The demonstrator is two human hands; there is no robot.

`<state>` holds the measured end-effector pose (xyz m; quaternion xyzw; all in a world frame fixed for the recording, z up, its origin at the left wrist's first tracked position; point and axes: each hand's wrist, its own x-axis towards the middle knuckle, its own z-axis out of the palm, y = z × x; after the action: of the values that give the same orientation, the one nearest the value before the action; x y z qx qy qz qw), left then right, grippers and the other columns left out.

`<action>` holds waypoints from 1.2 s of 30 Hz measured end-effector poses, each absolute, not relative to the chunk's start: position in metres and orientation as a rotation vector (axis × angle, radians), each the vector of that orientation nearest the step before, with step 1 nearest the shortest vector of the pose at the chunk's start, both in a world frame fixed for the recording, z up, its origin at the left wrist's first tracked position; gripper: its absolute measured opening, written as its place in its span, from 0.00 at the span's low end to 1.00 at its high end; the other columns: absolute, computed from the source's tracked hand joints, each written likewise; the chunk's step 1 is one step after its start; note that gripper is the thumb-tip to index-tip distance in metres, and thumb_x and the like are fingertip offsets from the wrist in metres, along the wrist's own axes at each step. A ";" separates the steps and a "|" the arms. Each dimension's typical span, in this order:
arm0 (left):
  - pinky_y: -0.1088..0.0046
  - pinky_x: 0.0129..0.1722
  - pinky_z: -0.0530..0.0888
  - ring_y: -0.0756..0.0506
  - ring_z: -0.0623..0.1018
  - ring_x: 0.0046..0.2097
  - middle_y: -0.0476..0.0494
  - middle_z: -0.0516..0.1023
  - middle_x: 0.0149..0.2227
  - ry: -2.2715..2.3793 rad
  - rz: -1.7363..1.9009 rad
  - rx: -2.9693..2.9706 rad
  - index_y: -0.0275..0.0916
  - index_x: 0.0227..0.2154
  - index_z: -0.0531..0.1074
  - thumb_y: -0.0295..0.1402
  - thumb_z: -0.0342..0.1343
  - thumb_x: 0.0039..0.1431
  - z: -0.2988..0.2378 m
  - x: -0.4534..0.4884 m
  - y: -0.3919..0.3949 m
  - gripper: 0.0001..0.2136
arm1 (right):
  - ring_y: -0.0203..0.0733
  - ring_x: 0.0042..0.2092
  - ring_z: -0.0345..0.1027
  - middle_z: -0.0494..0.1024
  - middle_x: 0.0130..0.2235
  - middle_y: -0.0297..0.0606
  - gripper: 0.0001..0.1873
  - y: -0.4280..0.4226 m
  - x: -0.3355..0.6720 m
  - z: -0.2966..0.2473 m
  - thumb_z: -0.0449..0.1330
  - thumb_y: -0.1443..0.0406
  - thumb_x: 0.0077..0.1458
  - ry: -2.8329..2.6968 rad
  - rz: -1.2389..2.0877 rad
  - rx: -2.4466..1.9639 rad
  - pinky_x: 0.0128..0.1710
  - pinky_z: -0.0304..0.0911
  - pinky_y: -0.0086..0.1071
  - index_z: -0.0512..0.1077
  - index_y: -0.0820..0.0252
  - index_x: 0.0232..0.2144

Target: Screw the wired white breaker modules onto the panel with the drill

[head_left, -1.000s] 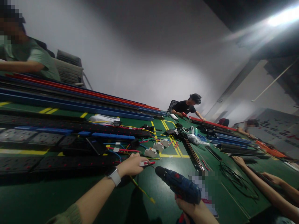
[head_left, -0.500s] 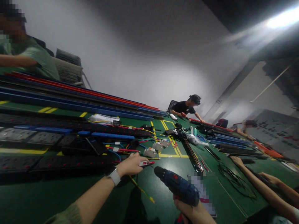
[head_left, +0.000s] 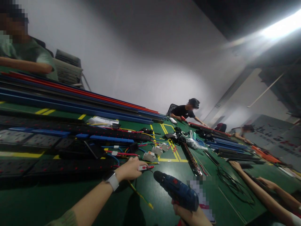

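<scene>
My left hand (head_left: 130,169), a watch on its wrist, pinches a small white and red part (head_left: 143,168) with a red wire end, just above the green table (head_left: 164,201). My right hand (head_left: 191,216) at the bottom edge grips a blue cordless drill (head_left: 177,190). The drill's nose points up and left, a short way from the pinched part. A yellow-green wire (head_left: 140,196) trails down from under my left hand across the table.
Black power strips (head_left: 58,166), blue and red rails (head_left: 77,97), white breakers (head_left: 150,156) and loose wires lie ahead. A co-worker's bare forearms (head_left: 261,194) reach in from the right near a black cable coil (head_left: 235,186). Other people sit at far left and at the far end.
The view has shifted slightly, so both hands sit a little lower and further left in frame. The grips on the part and the drill are unchanged.
</scene>
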<state>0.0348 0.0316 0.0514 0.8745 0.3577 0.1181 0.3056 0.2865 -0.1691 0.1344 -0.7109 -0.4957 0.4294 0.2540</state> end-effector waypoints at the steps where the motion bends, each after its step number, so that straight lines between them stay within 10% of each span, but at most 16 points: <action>1: 0.62 0.51 0.67 0.36 0.71 0.50 0.42 0.71 0.44 0.949 0.311 2.313 0.58 0.56 0.71 0.37 0.54 0.55 0.052 0.035 0.031 0.24 | 0.30 0.14 0.59 0.73 0.23 0.30 0.17 -0.168 0.287 0.134 0.60 0.56 0.46 -1.351 1.160 -1.939 0.16 0.52 0.25 0.71 0.61 0.36; 20: 0.61 0.51 0.66 0.36 0.69 0.49 0.43 0.68 0.45 0.947 0.270 2.314 0.61 0.56 0.71 0.39 0.55 0.56 0.057 0.034 0.029 0.23 | 0.37 0.26 0.72 0.72 0.20 0.29 0.07 -0.162 0.276 0.156 0.62 0.66 0.40 -1.343 1.043 -2.051 0.29 0.66 0.26 0.73 0.59 0.27; 36: 0.61 0.52 0.65 0.36 0.69 0.50 0.43 0.68 0.45 0.953 0.263 2.318 0.59 0.57 0.70 0.38 0.56 0.55 0.056 0.034 0.030 0.24 | 0.33 0.18 0.64 0.73 0.22 0.30 0.11 -0.159 0.277 0.153 0.62 0.62 0.39 -1.283 1.099 -2.000 0.22 0.62 0.27 0.72 0.60 0.28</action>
<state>0.0342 0.0298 0.0558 0.8758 0.3599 0.0994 0.3060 0.2772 -0.1591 0.1535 -0.7379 -0.4733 0.4056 0.2587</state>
